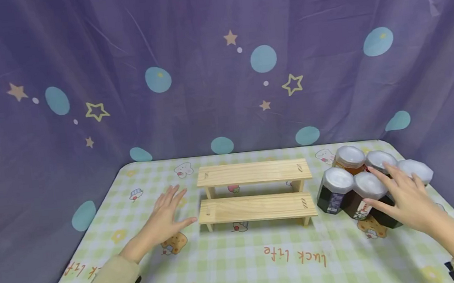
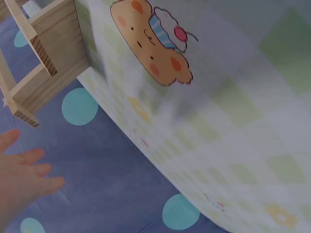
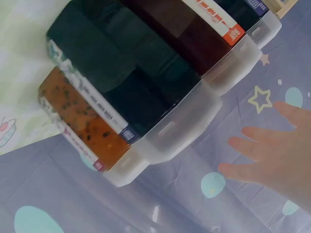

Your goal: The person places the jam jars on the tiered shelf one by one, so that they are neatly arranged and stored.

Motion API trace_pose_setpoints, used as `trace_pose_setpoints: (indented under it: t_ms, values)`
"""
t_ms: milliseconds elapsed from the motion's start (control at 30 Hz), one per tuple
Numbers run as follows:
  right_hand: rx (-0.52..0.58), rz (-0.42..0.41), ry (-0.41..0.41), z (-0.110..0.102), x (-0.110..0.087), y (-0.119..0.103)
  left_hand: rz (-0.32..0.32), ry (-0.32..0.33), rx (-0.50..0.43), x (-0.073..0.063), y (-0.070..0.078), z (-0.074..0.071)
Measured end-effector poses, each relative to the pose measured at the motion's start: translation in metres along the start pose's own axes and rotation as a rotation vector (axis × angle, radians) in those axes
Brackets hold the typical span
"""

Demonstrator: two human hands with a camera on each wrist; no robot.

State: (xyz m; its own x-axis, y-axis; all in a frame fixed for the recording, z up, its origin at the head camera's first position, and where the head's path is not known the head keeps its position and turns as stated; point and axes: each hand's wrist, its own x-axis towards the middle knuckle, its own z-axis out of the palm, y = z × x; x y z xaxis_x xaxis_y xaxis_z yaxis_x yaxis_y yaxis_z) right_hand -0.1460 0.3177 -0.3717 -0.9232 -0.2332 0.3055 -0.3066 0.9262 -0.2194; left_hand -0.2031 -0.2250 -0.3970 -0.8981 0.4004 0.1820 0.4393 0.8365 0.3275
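Note:
My left hand [image 1: 166, 217] hovers over the cloth left of the two-step wooden rack [image 1: 254, 207], fingers spread and holding nothing. In the left wrist view, that hand's fingers [image 2: 34, 170] stretch out near the end of the rack [image 2: 58, 43]. My right hand [image 1: 411, 198] spreads above several lidded jars at the right, overlapping some of them. Among these are a dark jar [image 1: 333, 190] with a purple label, a brown one [image 1: 366, 187] and an amber one [image 1: 349, 158]. The right wrist view shows a large dark jar [image 3: 126, 63] beside an orange jar [image 3: 87, 116] with dark specks.
A green-checked tablecloth [image 1: 223, 266] with printed cartoons covers the table. Behind and at both sides hangs a purple curtain [image 1: 206, 106] with stars and blue dots. The rack stands at the middle back, with the jars close to its right end.

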Motion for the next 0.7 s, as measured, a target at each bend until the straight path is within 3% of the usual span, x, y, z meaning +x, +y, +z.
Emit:
trace_pose_setpoints:
  t_ms: [133,367,467,700]
  values:
    - [0.048,-0.031,0.058,-0.002,-0.004,0.006,-0.024,0.009,-0.094,0.002,0.001,0.003]
    - [0.154,-0.051,0.178,-0.001,-0.014,0.016,-0.101,-0.037,-0.283,0.0,0.001,0.012]
    - [0.209,-0.02,0.219,0.0,-0.021,0.02,-0.103,-0.033,-0.325,0.0,0.001,0.015]
    - [0.228,0.115,0.213,0.0,-0.033,0.028,-0.105,-0.04,-0.461,0.003,0.002,0.024]
